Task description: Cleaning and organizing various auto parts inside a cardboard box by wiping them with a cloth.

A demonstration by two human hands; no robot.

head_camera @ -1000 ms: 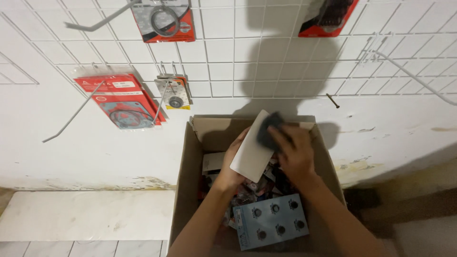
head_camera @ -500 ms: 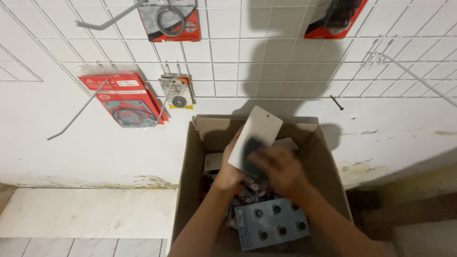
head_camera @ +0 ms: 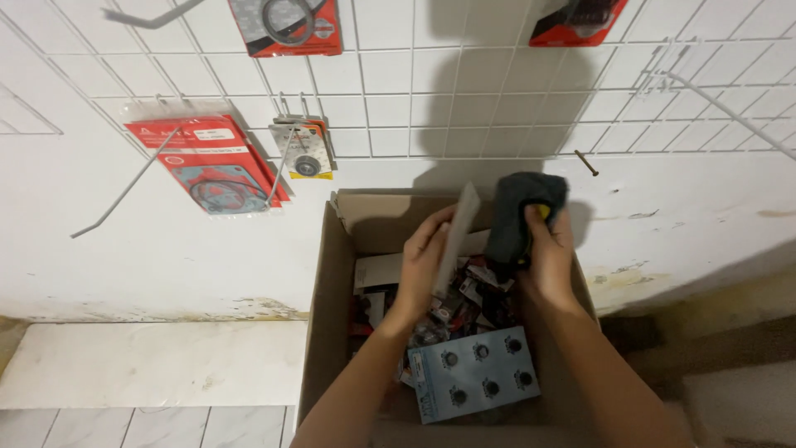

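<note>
At centre frame my left hand pinches a white card edge-on above the cardboard box. My right hand, just beside it, is clenched around a dark cloth. A blue blister pack lies lower in the box.

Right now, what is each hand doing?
Left hand: closed on a flat white card.
Right hand: closed on a dark cloth.
</note>
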